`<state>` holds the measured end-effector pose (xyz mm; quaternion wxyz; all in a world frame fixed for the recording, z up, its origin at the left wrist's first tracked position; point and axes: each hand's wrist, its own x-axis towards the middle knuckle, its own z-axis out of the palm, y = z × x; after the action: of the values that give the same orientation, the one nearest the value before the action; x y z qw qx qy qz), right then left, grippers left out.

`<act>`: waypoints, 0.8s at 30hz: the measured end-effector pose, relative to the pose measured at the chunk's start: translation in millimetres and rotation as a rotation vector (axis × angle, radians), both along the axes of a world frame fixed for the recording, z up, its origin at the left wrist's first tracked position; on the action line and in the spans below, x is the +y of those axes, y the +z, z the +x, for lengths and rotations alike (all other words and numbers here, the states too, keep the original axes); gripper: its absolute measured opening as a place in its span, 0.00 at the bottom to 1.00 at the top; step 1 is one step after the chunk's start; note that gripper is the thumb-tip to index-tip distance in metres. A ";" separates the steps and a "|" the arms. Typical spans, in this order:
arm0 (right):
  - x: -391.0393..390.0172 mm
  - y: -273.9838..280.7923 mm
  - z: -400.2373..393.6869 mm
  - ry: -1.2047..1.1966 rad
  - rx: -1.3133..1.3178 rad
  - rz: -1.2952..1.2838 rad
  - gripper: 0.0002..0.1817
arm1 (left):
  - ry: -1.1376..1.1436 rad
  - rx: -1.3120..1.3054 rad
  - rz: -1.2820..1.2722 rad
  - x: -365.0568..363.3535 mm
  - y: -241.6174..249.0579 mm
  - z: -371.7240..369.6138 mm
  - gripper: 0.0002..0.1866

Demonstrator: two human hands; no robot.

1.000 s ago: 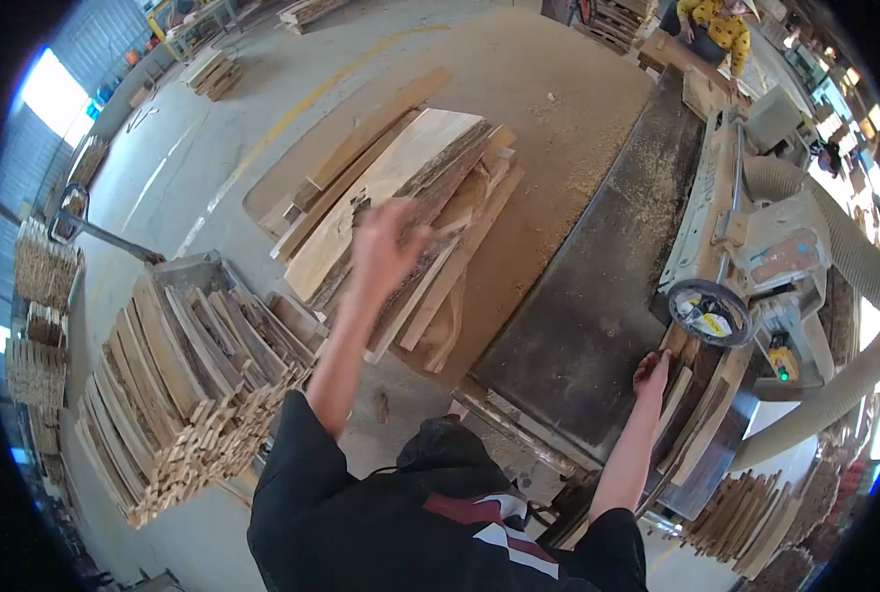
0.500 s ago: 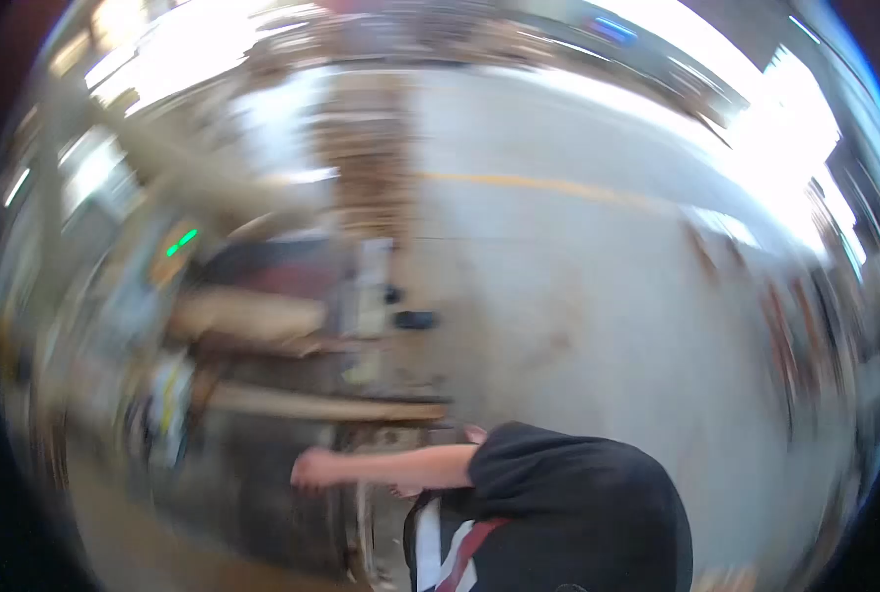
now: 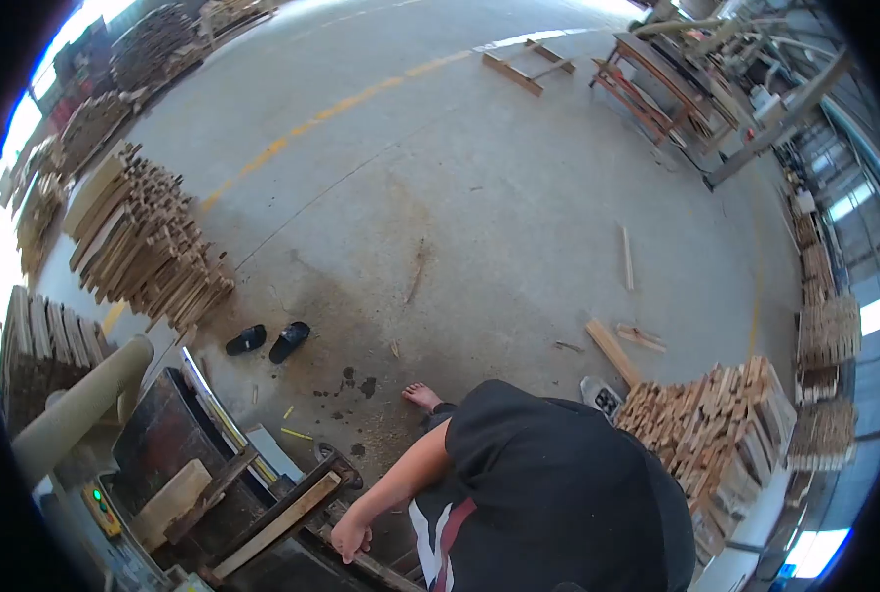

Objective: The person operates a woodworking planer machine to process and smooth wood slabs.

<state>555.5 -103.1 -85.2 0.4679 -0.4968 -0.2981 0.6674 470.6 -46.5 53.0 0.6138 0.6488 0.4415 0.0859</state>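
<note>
My right hand (image 3: 353, 538) is at the end of my bent right arm, low in the head view. Its fingers are curled in, and I cannot tell whether anything is inside them. Close by is the front edge of a dark machine table (image 3: 272, 572). A long pale strip of wood (image 3: 280, 525) lies across that table, left of the hand. Farther left, a rough-edged board (image 3: 171, 505) rests on the dark surface. My left hand is out of sight, with my black-shirted body filling the bottom of the view.
Stacked wood pieces (image 3: 711, 424) rise at the right, and another stack (image 3: 144, 242) stands at the left. Black slippers (image 3: 289, 341) lie on the floor near my bare foot (image 3: 421, 397). A thick duct (image 3: 79, 419) borders the machine. A wooden workbench (image 3: 657, 94) stands far back.
The view has swung toward the right and sharpened from heavy blur. My right arm, stretched out leftward before, now angles downward, with the hand near the table's front edge.
</note>
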 end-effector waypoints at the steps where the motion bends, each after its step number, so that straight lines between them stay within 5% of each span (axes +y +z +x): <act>1: 0.3 -5.5 -4.1 0.069 0.045 0.033 0.19 | 0.035 -0.005 -0.047 -7.7 -1.4 0.2 0.43; 8: -17.2 2.8 -61.1 0.283 0.258 0.186 0.24 | 0.280 -0.094 -0.319 -39.2 -4.9 -33.6 0.38; 12: -59.9 37.0 -80.0 0.449 0.453 -0.142 0.28 | 0.620 -0.268 -0.421 -57.0 -8.5 -89.4 0.35; 14: -87.3 106.5 -23.0 0.439 0.152 -0.433 0.34 | 0.753 -0.386 -0.470 -66.4 -21.7 -101.7 0.33; 15: -87.6 63.5 -21.9 0.275 0.332 -0.410 0.34 | 0.800 -0.406 -0.461 -73.1 -26.4 -102.6 0.33; 16: -89.5 15.1 -20.6 0.104 0.514 -0.419 0.33 | 0.830 -0.396 -0.430 -71.7 -36.3 -95.8 0.32; 20: -84.6 38.5 26.9 -0.121 0.348 -0.441 0.26 | 0.906 -0.061 0.079 -70.3 -73.9 -58.6 0.37; 22: -80.6 -0.2 37.0 -0.118 0.353 -0.507 0.25 | 0.741 0.172 0.499 -57.5 -121.5 -56.8 0.42; 24: -77.0 -16.2 27.0 -0.183 0.353 -0.544 0.26 | 0.735 0.398 0.601 -50.1 -141.2 -45.6 0.43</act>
<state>582.5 -180.1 -101.5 0.4206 -0.5050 0.0223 0.7534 424.9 -96.6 -88.1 0.2336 0.6024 0.7044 0.2938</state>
